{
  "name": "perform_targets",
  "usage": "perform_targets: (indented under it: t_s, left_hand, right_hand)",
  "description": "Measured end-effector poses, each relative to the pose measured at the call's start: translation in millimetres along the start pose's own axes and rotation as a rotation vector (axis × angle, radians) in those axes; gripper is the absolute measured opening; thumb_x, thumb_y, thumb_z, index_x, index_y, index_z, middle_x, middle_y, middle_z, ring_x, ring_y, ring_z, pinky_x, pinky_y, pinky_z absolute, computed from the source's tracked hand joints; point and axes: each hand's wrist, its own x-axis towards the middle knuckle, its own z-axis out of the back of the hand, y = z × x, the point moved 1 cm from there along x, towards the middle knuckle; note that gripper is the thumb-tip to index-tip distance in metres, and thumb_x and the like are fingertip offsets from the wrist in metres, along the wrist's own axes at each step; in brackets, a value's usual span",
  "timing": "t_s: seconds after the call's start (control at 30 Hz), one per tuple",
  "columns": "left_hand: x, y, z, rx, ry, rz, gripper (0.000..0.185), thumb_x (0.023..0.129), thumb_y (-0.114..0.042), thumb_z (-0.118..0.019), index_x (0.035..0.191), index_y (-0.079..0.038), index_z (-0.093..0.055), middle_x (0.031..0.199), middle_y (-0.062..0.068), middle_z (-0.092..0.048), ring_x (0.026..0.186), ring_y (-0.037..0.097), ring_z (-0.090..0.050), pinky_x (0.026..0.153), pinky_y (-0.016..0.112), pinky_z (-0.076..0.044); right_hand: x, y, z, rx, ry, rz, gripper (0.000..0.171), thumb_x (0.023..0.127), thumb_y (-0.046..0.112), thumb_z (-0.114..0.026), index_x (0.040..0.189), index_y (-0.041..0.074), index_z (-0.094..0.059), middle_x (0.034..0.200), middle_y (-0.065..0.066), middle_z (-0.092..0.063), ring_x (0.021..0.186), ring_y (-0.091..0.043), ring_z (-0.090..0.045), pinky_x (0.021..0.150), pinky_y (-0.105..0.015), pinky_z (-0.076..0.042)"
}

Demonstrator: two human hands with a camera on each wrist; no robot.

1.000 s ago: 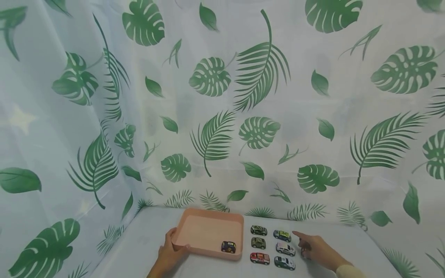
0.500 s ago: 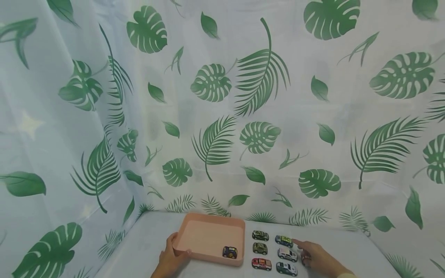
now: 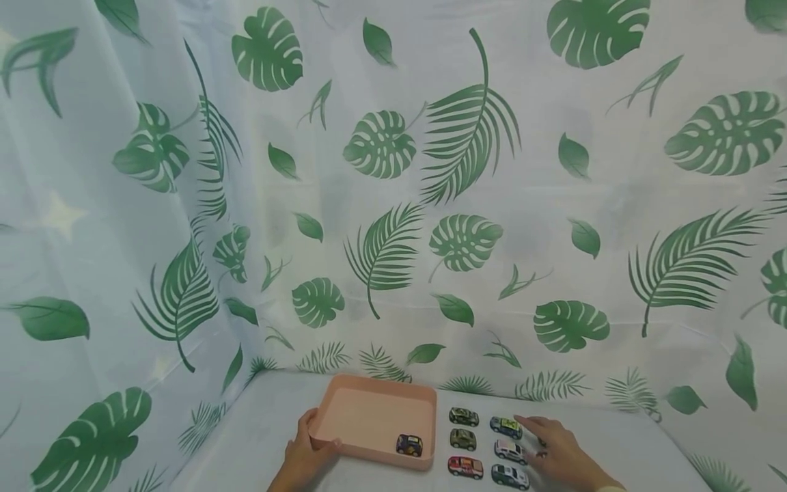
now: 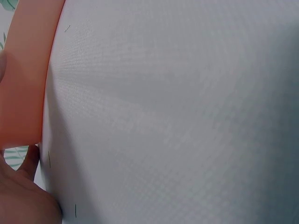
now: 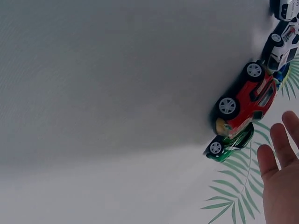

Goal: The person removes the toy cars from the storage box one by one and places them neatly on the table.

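Observation:
My left hand (image 3: 302,459) grips the near left corner of a pink tray (image 3: 326,396), thumb on its front wall. The tray wall (image 4: 28,70) fills the left of the left wrist view. A dark toy car (image 3: 408,445) sits in the tray's near right corner. My right hand (image 3: 562,452) reaches over the cars right of the tray. Its index fingertip lies at the blue-and-yellow toy car (image 3: 505,427); contact cannot be told. The right wrist view shows extended fingers (image 5: 282,147) beside a red toy car (image 5: 252,100) and a green toy car (image 5: 231,144).
Further toy cars stand in columns right of the tray: camouflage (image 3: 464,416), olive (image 3: 463,439), red-and-white (image 3: 465,467), white (image 3: 509,451) and white-and-green (image 3: 509,476). A leaf-patterned curtain (image 3: 393,328) rises behind the white table (image 3: 264,410).
My right hand has shifted slightly left, its index fingertip closer over the blue-and-yellow toy car. The left hand keeps its grip on the tray. The head view has tilted a little.

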Motion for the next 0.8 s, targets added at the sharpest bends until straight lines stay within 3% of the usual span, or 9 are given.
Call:
perform_targets:
  t_s: [0.13,0.33,0.43,0.67,0.8]
  left_hand:
    - [-3.6,-8.3,0.3,0.022,-0.005,0.013,0.111,0.085,-0.062,-0.083,0.157,-0.002,-0.024,0.162,0.045,-0.024,0.142,0.079,-0.012,0.114,0.085,-0.008]
    - [-3.4,-5.6,-0.4,0.002,-0.008,-0.029,0.107,0.086,-0.057,-0.084,0.156,-0.001,-0.025,0.162,0.045,-0.025,0.145,0.074,-0.017,0.118,0.080,-0.003]
    - [-4.4,-7.4,0.1,0.021,-0.006,-0.047,0.105,0.088,-0.055,-0.083,0.155,0.001,-0.025,0.159,0.047,-0.028,0.143,0.074,-0.022,0.117,0.081,-0.005]
    - [-8.3,-12.5,0.5,0.048,0.020,-0.005,0.107,0.088,-0.058,-0.082,0.157,-0.001,-0.024,0.160,0.046,-0.028,0.142,0.077,-0.019,0.115,0.083,-0.012]
    - [-7.9,-12.1,2.6,0.048,0.016,-0.027,0.103,0.090,-0.055,-0.081,0.156,-0.002,-0.024,0.158,0.047,-0.030,0.141,0.078,-0.020,0.114,0.085,-0.014]
  right_hand:
    - [4.1,7.0,-0.9,-0.010,-0.035,0.004,0.068,0.088,0.031,-0.087,0.147,0.006,-0.063,0.140,-0.028,-0.059,0.129,-0.057,-0.052,0.101,-0.080,-0.040]
    - [8.3,22.5,-2.9,0.063,-0.076,0.064,0.067,0.092,0.033,-0.085,0.148,0.005,-0.062,0.142,-0.030,-0.058,0.131,-0.059,-0.051,0.101,-0.083,-0.039]
    - [13.0,32.5,-6.6,0.105,-0.083,0.067,0.066,0.094,0.032,-0.084,0.150,0.005,-0.061,0.145,-0.028,-0.057,0.132,-0.057,-0.051,0.103,-0.081,-0.039]
    - [26.6,54.3,-18.2,0.148,-0.052,0.040,0.073,0.092,0.027,-0.086,0.155,0.006,-0.055,0.150,-0.028,-0.052,0.136,-0.056,-0.049,0.107,-0.076,-0.041]
    - [33.1,67.1,-22.5,0.193,-0.050,0.036,0.073,0.093,0.028,-0.085,0.157,0.009,-0.054,0.154,-0.024,-0.051,0.140,-0.053,-0.048,0.110,-0.073,-0.040]
